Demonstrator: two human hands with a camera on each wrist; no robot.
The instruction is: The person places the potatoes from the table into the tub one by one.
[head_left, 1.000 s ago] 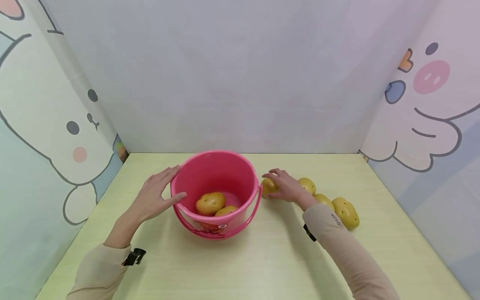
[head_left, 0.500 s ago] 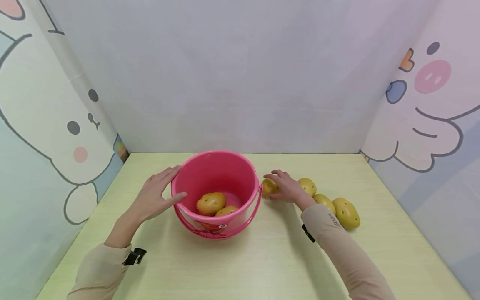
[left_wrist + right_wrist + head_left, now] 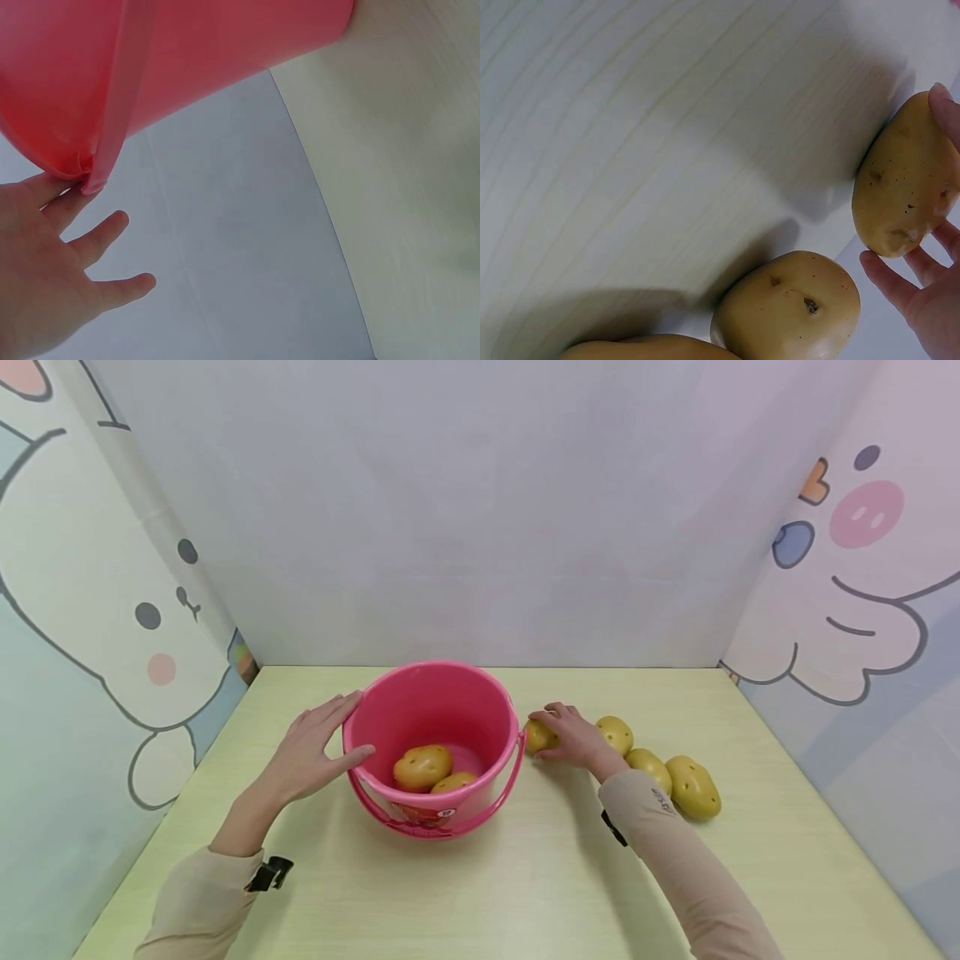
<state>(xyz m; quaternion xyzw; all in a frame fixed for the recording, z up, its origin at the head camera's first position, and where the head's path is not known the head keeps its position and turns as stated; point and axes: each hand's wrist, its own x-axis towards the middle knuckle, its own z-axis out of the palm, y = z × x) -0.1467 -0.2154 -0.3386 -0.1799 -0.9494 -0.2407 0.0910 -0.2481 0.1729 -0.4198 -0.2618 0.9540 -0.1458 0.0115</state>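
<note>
A pink bucket (image 3: 420,689) stands on the table with two potatoes (image 3: 422,767) visible inside. My left hand (image 3: 309,752) rests against its left rim, thumb reaching over the edge; in the left wrist view the fingers (image 3: 103,238) are spread, and some touch the rim by the handle joint (image 3: 91,180). To the right of the bucket, my right hand (image 3: 573,739) grips a potato (image 3: 538,737) that sits close to the bucket. The right wrist view shows the thumb (image 3: 946,112) at one end of this potato (image 3: 900,180) and fingers toward the other.
Several more potatoes lie right of the bucket: one (image 3: 615,733) just behind the right wrist, another (image 3: 649,768) by the sleeve, and a larger one (image 3: 692,787) farther right. The bucket's handle (image 3: 480,817) hangs down in front. A pale back wall (image 3: 480,527) rises behind the table (image 3: 465,902).
My right hand has closed in slightly around the potato, its fingers lower over it, and the right forearm has shifted a little left. The left hand and bucket stay put.
</note>
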